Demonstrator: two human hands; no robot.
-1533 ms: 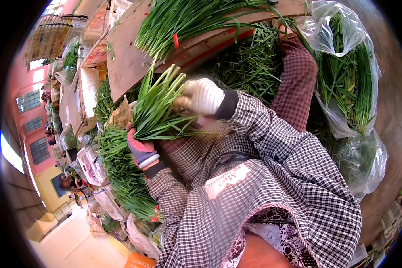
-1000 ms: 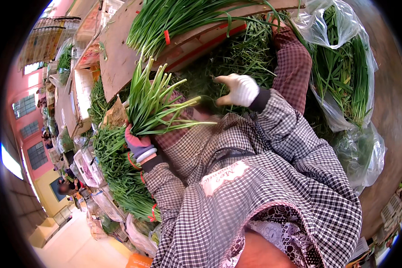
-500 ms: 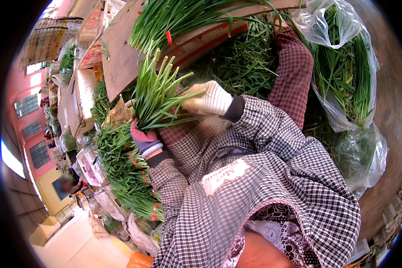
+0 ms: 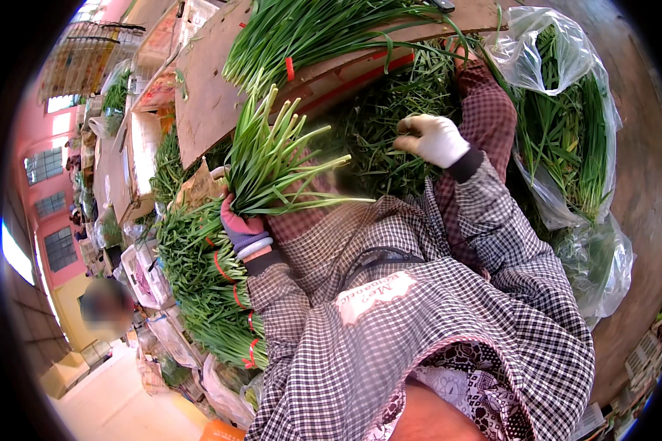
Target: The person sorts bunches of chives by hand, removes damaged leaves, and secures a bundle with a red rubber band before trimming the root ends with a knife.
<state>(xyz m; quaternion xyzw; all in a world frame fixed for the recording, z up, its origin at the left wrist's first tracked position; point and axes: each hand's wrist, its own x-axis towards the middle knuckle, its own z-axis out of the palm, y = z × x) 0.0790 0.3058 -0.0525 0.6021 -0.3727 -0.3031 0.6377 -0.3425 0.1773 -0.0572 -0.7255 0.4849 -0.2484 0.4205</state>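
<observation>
My left hand (image 4: 241,226), in a pink and purple glove, is closed around a bunch of garlic chives (image 4: 272,165). The pale stem ends fan out up and to the right, and one long stalk sticks out from the rest. To the right, my right hand (image 4: 434,140) in a white glove is raised over a heap of loose green leaves (image 4: 401,110). Its fingers are partly bent, with a gap between thumb and finger and nothing visible in them. A larger pile of chives (image 4: 324,37) with a red tie lies on the brown board (image 4: 206,88) ahead.
Several bundles of chives with red ties (image 4: 213,294) lie stacked beside my left forearm. At the right stands a clear plastic bag (image 4: 566,132) of chives, with another crumpled plastic bag (image 4: 596,264) nearer. A small dark object (image 4: 443,6) sits on the board's far edge.
My right hand has left the stem ends of the chives and moved right, over the loose leaves. My left hand keeps its hold on the bunch, whose stalks now spread wider.
</observation>
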